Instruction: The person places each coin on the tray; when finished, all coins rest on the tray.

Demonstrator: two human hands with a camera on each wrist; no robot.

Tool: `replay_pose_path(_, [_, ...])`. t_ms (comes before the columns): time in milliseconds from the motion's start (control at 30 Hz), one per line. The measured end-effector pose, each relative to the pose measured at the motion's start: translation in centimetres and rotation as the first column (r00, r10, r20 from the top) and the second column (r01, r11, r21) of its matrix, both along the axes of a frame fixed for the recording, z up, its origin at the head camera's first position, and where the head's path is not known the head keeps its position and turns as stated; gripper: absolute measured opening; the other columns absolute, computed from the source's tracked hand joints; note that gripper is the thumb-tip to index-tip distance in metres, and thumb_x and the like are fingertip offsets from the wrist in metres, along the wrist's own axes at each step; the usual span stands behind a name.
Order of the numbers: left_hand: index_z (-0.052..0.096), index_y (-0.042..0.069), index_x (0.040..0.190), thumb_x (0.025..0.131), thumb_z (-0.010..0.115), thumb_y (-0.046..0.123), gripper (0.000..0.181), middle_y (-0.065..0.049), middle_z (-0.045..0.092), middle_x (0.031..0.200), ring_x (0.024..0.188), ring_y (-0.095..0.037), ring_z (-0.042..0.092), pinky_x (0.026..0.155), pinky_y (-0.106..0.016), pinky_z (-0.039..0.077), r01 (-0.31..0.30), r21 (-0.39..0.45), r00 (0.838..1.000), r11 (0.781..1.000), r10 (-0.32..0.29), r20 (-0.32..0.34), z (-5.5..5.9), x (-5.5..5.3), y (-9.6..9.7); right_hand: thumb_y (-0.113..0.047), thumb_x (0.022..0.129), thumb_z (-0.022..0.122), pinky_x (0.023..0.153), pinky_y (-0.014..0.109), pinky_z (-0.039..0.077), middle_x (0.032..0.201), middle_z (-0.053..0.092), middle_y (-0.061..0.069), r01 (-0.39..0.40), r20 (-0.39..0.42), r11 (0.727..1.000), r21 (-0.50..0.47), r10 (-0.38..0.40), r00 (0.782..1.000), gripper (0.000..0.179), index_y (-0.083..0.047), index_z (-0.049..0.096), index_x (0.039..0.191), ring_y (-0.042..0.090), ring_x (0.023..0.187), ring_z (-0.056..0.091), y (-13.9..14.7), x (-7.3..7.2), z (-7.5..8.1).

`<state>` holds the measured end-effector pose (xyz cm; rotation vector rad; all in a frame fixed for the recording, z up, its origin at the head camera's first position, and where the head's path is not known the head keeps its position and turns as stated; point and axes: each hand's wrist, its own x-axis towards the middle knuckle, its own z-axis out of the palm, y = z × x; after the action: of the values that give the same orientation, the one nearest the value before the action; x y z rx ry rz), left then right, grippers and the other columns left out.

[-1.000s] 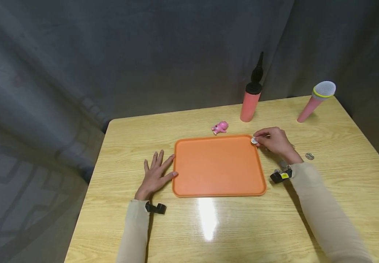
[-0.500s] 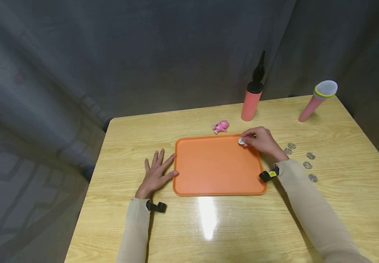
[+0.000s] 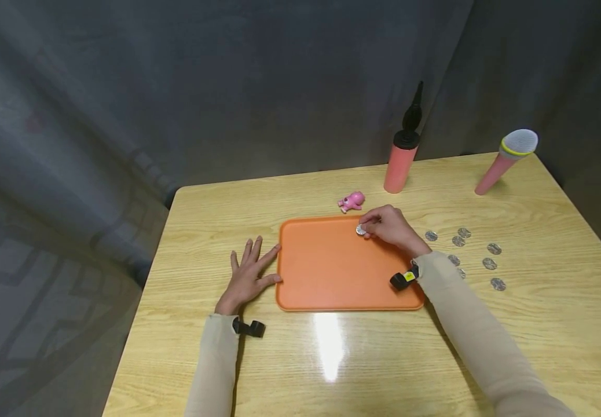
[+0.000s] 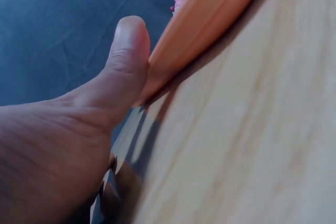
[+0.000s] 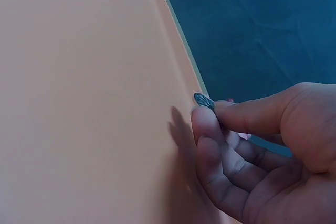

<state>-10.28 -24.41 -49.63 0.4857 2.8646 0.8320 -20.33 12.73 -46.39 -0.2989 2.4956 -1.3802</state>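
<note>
Between thumb and fingertips, my right hand (image 3: 388, 227) pinches a small silver coin (image 3: 361, 230) over the back part of the orange tray (image 3: 350, 272). The right wrist view shows the coin (image 5: 204, 100) standing on edge in the pinch, above a shadow on the tray. My left hand (image 3: 247, 279) lies with fingers spread at the tray's left side, its thumb and index tips at the rim. Up close in the left wrist view, the thumb of that hand (image 4: 100, 93) meets the outer wall of the tray (image 4: 202, 22).
Several silver coins (image 3: 489, 263) are scattered on the wooden table (image 3: 259, 370) right of the tray, some partly behind the sleeve. Behind the tray lies a pink toy figure (image 3: 351, 201). A pink hand pump (image 3: 400, 165) and a pink toy microphone (image 3: 504, 162) stand farther back.
My right hand has carried the pinched coin leftward from the tray's back right corner to over its back part, uncovering more coins on the table. The left hand stays where it was.
</note>
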Motion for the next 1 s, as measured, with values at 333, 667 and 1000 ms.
replay_pose_path(333, [0.034, 0.029, 0.157, 0.085, 0.054, 0.067, 0.084, -0.021, 0.008, 0.169, 0.156, -0.046, 0.000, 0.114, -0.077, -0.010, 0.003, 0.009, 1.000, 1.000, -0.003, -0.016, 0.0, 0.0, 0.0, 0.001, 0.094, 0.063, 0.064, 0.019, 0.055, 0.093, 0.076, 0.021, -0.064, 0.011, 0.997, -0.042, 0.064, 0.998, 0.016, 0.007, 0.072, 0.106, 0.014, 0.069, 0.070, -3.0, -0.2, 0.1])
replay_pose_path(667, [0.037, 0.028, 0.156, 0.079, 0.048, 0.077, 0.092, -0.023, 0.011, 0.168, 0.156, -0.048, 0.002, 0.113, -0.079, -0.007, 0.002, -0.009, 0.999, 1.000, -0.002, -0.040, 0.0, 0.1, 0.2, 0.003, 0.092, 0.067, 0.059, 0.019, 0.057, 0.088, 0.074, 0.021, -0.080, 0.073, 0.987, -0.137, 0.090, 0.993, 0.016, 0.010, 0.071, 0.105, 0.009, 0.063, 0.068, -6.2, -0.3, -0.4])
replay_pose_path(1000, [0.037, 0.029, 0.156, 0.083, 0.055, 0.070, 0.085, -0.022, 0.010, 0.168, 0.156, -0.046, 0.001, 0.114, -0.078, -0.009, -0.005, -0.011, 0.999, 1.000, 0.005, -0.036, -0.1, 0.1, 0.2, 0.003, 0.093, 0.064, 0.060, 0.021, 0.058, 0.089, 0.074, 0.021, -0.097, 0.145, 0.974, -0.206, 0.128, 0.981, 0.018, 0.012, 0.070, 0.108, 0.008, 0.062, 0.066, -8.5, -0.2, -0.5])
